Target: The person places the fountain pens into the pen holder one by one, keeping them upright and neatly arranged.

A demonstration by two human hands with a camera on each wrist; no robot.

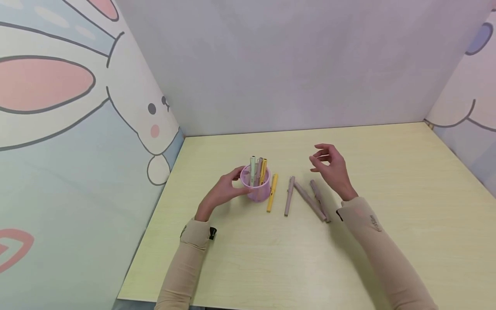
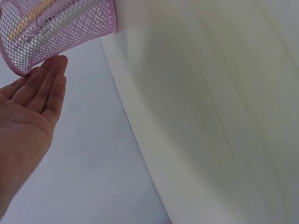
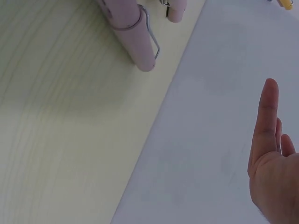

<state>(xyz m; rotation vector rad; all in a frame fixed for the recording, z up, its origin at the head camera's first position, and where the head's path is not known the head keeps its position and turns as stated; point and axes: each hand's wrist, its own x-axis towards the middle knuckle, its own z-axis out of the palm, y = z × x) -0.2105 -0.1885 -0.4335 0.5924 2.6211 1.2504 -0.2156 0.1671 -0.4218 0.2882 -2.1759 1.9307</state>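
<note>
Currently, our right hand [image 1: 335, 171], fingers loosely half-curled, holds nothing; the nearest pen [image 1: 319, 201] lies at its six o'clock, long axis running eleven to five, while our left hand [image 1: 224, 189] grips the cup [image 1: 260, 195] at its three o'clock.

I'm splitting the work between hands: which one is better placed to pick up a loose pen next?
Probably the right hand: it holds nothing and hovers near the loose mauve pens, while the left hand grips the pink mesh cup.

The cup [image 1: 260, 194] is pink mesh, the pens [image 1: 289, 196] mauve, yellow and mint.
</note>
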